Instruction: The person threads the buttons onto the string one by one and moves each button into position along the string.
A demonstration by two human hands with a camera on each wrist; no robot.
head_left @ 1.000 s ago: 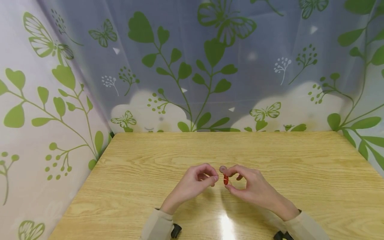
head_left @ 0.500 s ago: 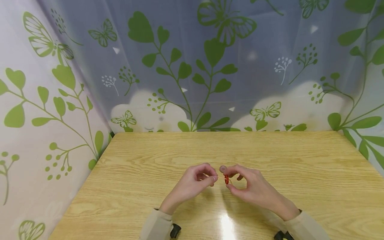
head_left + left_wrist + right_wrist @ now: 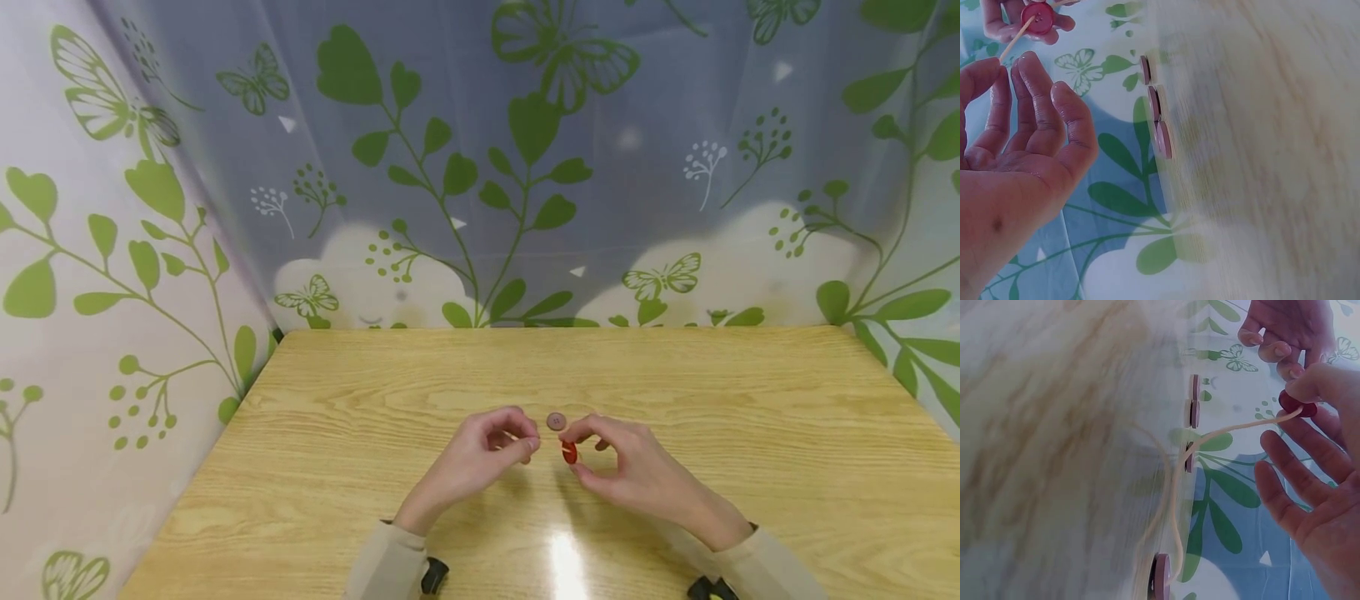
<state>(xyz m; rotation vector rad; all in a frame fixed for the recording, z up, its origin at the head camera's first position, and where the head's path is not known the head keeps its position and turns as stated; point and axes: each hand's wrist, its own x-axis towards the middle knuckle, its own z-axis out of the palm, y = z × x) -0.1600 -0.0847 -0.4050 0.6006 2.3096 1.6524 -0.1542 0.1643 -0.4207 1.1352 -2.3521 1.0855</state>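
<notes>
My left hand pinches the tip of a pale cord between thumb and index finger. The cord passes through a red button, which my right hand holds by its edge between thumb and index finger. Toward my left hand, the red button shows its round face in the left wrist view. On the other side, the cord trails down to the table in the right wrist view, to a dark red button. Just beyond my fingertips lies a brownish button.
Several buttons stand out along the tabletop in the wrist views, one of them a purplish button. The wood-grain table is glossy and reflects the cord. A leaf-and-butterfly patterned curtain borders it at the back and sides.
My hands have drawn slightly apart. The red button has shifted a little right and turned to show more of its face, with a wider gap to the brownish button.
</notes>
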